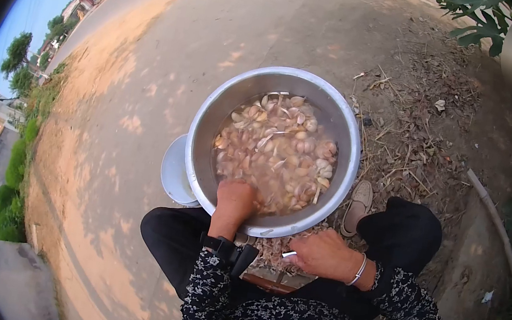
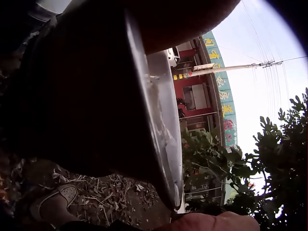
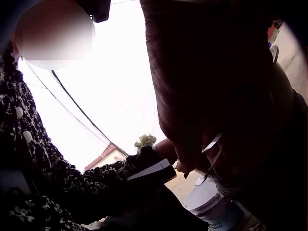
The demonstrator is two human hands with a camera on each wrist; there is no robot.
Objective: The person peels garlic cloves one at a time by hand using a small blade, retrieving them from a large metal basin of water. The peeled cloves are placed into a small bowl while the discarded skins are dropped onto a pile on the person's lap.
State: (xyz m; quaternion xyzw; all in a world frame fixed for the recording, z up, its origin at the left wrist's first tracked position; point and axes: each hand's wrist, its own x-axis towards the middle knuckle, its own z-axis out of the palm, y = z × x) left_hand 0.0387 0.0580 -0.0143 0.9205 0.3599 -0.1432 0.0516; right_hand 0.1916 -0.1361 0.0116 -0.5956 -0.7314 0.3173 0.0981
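Observation:
A large metal basin (image 1: pixel 262 231) holds many garlic cloves (image 1: pixel 281 144) in cloudy water. My left hand (image 1: pixel 236 200) reaches over its near rim, fingers dipped among the cloves and hidden from sight. Outside the rim, to the right, my right hand (image 1: pixel 323 253) grips a small knife (image 1: pixel 289 254), whose pale end sticks out past the fingers. The right wrist view shows its thin blade (image 3: pixel 214 158) beside the dark, backlit hand. In the left wrist view, the basin's wall (image 2: pixel 166 101) appears edge-on.
A white bucket (image 1: pixel 177 170) stands left of the basin. Garlic skins (image 1: pixel 272 254) lie below the near rim, between the person's legs. Dry leaves and twigs (image 1: pixel 421 127) litter the ground at right, near a shoe (image 1: pixel 358 207) and a long stick (image 1: pixel 493 216).

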